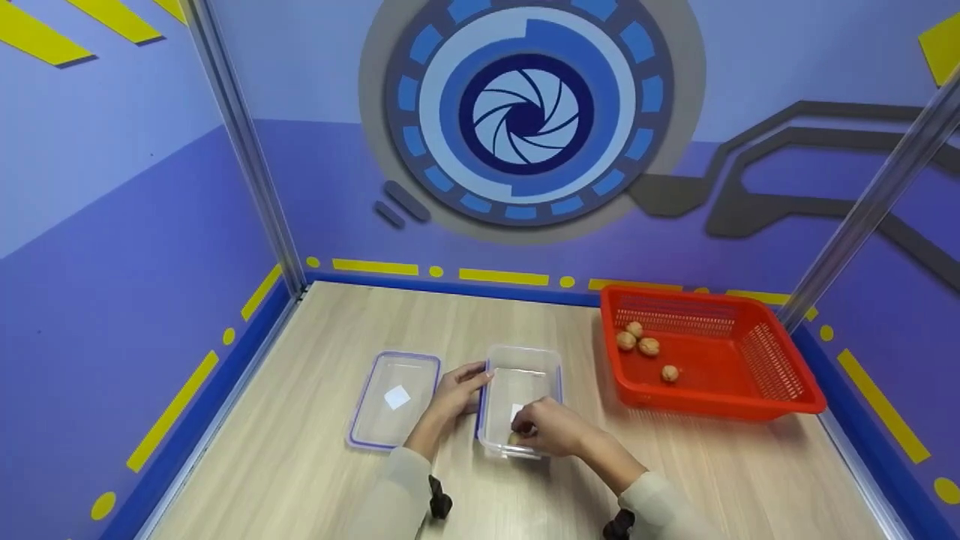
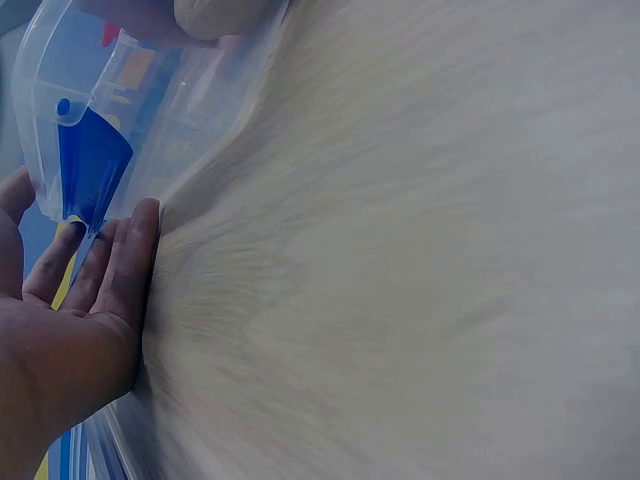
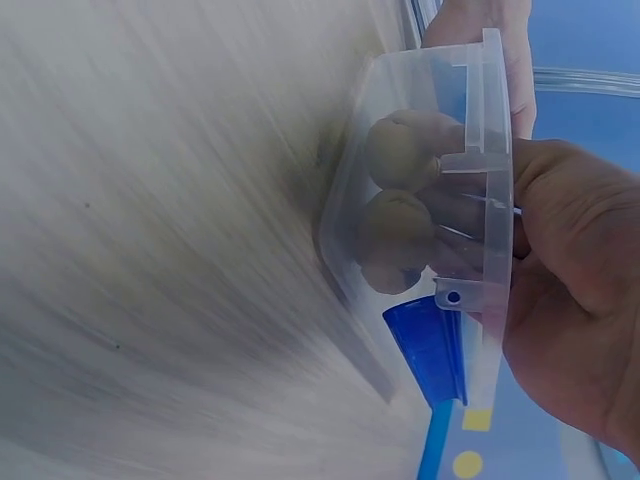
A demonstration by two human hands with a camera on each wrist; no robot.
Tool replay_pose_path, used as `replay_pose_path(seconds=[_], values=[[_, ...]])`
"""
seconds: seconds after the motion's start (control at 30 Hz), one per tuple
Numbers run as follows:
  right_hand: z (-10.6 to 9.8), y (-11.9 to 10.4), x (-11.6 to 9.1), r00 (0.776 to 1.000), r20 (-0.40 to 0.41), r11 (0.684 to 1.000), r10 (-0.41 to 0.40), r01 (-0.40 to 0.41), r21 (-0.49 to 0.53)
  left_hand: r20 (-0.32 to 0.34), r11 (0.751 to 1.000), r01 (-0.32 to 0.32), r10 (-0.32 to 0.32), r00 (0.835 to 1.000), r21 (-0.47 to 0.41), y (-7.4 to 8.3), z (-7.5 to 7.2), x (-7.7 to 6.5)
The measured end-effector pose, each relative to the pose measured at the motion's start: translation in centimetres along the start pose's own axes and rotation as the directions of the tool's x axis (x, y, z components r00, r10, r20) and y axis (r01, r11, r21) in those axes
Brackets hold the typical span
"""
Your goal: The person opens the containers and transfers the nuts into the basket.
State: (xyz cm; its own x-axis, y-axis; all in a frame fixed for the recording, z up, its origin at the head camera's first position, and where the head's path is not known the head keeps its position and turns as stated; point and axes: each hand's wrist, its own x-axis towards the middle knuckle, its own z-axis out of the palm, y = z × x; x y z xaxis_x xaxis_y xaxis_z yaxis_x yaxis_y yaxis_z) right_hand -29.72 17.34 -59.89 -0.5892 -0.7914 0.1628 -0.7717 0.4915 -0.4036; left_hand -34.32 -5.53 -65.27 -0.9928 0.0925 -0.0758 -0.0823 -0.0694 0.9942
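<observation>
A clear plastic box (image 1: 517,386) with blue side latches stands without its lid on the table. My left hand (image 1: 457,391) rests against its left wall, thumb at the rim and fingers (image 2: 125,260) extended along the outside, by the blue latch (image 2: 92,160). The right hand (image 1: 553,427) reaches over the near right rim, its curled fingers and thumb holding a walnut (image 1: 514,439) low in the near end. Through the clear wall in the right wrist view, walnuts (image 3: 395,230) sit close together at the fingertips; the fingers are partly hidden behind them.
A purple-edged clear lid (image 1: 395,400) with a white label lies flat left of the box. At the back right stands a red perforated basket (image 1: 720,409) with several walnuts (image 1: 649,346) in its left part. Walls with metal corner posts enclose the wooden table (image 1: 337,319).
</observation>
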Motion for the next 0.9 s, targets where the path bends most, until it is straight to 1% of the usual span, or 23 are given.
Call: replay_pose_path(seconds=[0.17, 0.3, 0.53, 0.67, 0.8, 0.9], values=[[-0.2, -0.1, 0.1, 0.999, 0.036, 1.000, 0.026, -0.026, 0.001, 0.003, 1.000, -0.008, 0.008, 1.000, -0.005, -0.1, 0.1, 0.1], [-0.2, -0.1, 0.1, 0.999, 0.019, 1.000, 0.027, -0.027, 0.002, -0.008, 0.999, -0.034, 0.034, 0.999, 0.035, 0.0, 0.1, 0.0], [0.2, -0.1, -0.1, 0.997, -0.065, 0.999, 0.041, -0.040, 0.022, -0.004, 1.000, -0.007, 0.007, 1.000, 0.028, 0.1, 0.0, -0.1], [0.3, -0.1, -0.3, 0.992, -0.119, 0.998, 0.042, -0.037, 0.044, 0.002, 0.998, -0.025, 0.025, 1.000, 0.057, 0.1, -0.1, -0.2], [-0.3, 0.1, -0.7, 0.983, -0.170, 0.996, 0.067, -0.055, 0.072, 0.012, 0.997, -0.038, 0.038, 0.999, 0.060, 0.0, 0.0, -0.1], [-1.3, 0.5, -1.1, 0.974, -0.202, 0.992, 0.104, -0.087, 0.090, -0.001, 0.998, -0.024, 0.024, 1.000, 0.051, 0.0, 0.1, 0.0]])
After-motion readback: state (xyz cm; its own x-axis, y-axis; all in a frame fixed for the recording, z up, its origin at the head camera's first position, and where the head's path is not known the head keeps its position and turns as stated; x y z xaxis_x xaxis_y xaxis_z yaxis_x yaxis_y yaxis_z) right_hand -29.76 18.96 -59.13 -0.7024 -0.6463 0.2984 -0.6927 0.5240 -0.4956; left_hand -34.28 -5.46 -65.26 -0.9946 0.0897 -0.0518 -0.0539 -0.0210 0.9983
